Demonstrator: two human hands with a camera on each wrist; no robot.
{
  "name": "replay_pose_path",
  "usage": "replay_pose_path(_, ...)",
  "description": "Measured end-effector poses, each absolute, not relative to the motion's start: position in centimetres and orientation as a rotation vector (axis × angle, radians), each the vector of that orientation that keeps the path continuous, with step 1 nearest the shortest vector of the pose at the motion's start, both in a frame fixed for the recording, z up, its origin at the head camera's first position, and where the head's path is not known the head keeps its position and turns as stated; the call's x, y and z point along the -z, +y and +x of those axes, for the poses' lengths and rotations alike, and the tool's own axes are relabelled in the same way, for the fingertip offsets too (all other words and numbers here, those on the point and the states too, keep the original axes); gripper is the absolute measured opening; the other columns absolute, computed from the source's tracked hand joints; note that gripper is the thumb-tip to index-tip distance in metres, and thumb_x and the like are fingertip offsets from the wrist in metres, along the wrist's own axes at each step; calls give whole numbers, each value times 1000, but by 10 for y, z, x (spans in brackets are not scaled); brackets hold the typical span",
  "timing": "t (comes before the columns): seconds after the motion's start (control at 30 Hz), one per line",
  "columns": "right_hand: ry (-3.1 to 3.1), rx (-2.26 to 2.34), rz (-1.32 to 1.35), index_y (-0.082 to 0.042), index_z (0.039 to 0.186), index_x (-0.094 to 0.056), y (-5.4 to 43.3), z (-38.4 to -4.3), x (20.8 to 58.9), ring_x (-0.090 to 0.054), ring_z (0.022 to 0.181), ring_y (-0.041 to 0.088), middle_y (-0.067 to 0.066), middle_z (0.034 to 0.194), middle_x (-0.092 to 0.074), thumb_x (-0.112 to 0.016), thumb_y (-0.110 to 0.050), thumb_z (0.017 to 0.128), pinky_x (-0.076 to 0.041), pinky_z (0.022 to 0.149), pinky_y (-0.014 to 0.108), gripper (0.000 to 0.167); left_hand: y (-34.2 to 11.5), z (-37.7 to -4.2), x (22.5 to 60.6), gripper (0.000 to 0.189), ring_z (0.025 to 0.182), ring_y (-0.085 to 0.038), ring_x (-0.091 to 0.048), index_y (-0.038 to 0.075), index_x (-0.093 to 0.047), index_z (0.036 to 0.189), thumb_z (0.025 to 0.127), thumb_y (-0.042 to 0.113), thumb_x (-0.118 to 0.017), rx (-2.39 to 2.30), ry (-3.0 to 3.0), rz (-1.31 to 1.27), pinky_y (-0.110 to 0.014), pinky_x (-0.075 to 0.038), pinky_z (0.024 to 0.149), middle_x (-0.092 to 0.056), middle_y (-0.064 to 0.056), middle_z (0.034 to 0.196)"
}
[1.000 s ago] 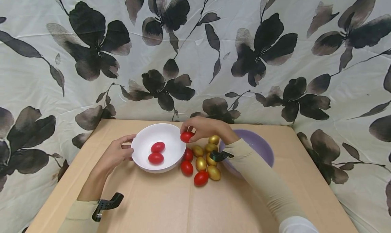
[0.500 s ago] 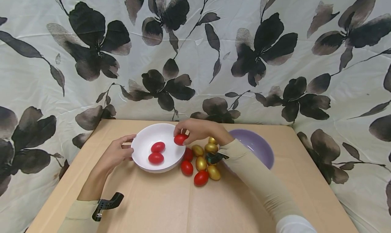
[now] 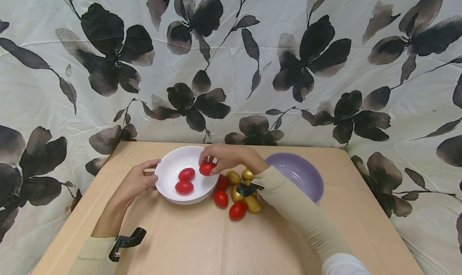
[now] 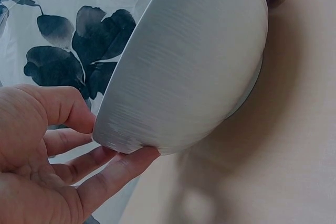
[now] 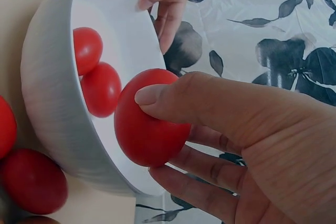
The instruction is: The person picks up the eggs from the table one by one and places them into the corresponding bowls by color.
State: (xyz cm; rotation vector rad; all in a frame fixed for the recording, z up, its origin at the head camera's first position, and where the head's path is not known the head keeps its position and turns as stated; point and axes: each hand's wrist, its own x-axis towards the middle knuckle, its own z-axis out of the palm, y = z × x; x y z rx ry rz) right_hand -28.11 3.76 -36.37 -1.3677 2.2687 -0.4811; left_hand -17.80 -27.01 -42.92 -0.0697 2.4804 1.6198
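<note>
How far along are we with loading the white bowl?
Done: two red egg-shaped pieces lie inside the white bowl. In hand: the right hand pinches another red piece, not yet released; the left hand holds the bowl. Apparently remaining: three visible red pieces on the table, beside gold ones.

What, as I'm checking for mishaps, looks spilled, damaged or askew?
Nothing stands out. Glossy red egg-shaped pieces and gold egg-shaped pieces cluster beside the round white bowl; no cracks or spills show, though a black wrist device partly hides some.
</note>
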Motion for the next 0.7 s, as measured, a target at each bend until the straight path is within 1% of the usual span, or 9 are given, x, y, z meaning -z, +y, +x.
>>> replay_pose_path(0.43, 2253, 422, -1363, -19, 123, -70, 27, -280, 374, -60, 108, 10, -7, 117, -66, -80, -16, 87, -54, 88, 17, 38, -270, -178, 430, 66, 126, -46, -54, 1, -35, 156, 94, 0, -56, -1634, 2477, -57, -46, -62, 84, -37, -28, 153)
replay_pose_path(0.7, 2231, 433, -1345, -19, 125, -69, 24, -276, 377, -58, 108, 11, -7, 117, -65, -77, -13, 88, -53, 88, 17, 39, -270, -178, 430, 66, 126, -45, -54, 1, -35, 156, 94, 1, -56, -1629, 2481, -64, -45, -62, 83, -37, -27, 153)
